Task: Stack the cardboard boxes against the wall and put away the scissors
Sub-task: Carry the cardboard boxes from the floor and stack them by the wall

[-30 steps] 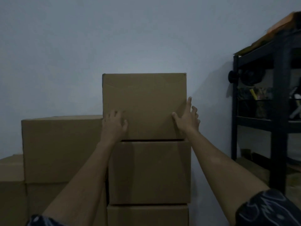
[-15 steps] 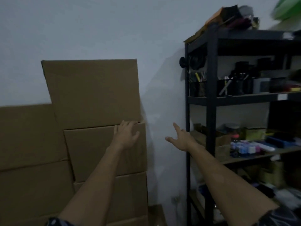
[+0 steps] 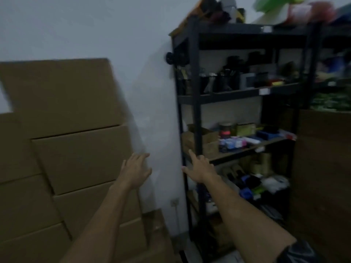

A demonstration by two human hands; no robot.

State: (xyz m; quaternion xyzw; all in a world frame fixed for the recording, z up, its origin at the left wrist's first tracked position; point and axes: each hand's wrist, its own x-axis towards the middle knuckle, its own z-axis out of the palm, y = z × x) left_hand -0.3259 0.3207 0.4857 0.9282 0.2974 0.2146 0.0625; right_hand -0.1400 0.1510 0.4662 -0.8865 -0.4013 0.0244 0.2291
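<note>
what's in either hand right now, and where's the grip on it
Nothing is held. The left hand is open near the edge of the stacked cardboard boxes, and the right hand is open in front of the black shelf.

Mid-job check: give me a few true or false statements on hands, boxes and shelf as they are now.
1. Both hands hold nothing. True: left hand and right hand are open.
2. The boxes stand against the wall. True.
3. The right hand holds scissors. False: none can be made out.
4. The shelf is left of the boxes. False: it stands to their right.
5. The shelf is bare. False: items crowd it.
</note>
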